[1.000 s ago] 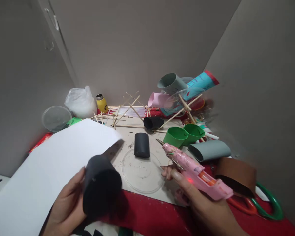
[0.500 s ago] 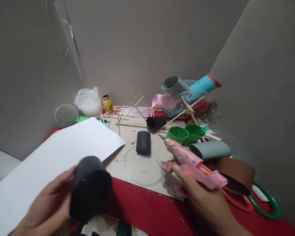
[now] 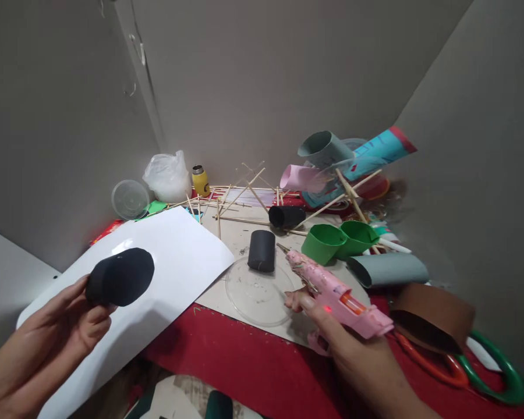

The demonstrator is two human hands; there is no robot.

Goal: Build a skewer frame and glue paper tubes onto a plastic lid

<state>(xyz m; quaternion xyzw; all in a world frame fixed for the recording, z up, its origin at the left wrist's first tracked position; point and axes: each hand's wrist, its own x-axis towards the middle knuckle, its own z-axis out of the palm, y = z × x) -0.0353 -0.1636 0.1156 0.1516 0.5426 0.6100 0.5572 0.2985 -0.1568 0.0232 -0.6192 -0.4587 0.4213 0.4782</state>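
My left hand grips a short black paper tube over the white sheet, its open end turned toward me. A pink glue gun is held in my right hand, nozzle pointing up and left, with a red light glowing on its side. Near the nozzle stands a second black tube, at the back edge of a clear round lid. Another black tube lies on its side farther back, beside thin wooden sticks.
Right of the glue gun are green rings, a grey tube, a brown ring and scissors with green and orange handles. At the back stand a plastic bag and a yellow bottle. Walls close in the rear and right.
My left hand has moved left and away from me with the black tube, now over the white sheet. The right hand keeps hold of the glue gun. The view has shifted slightly.
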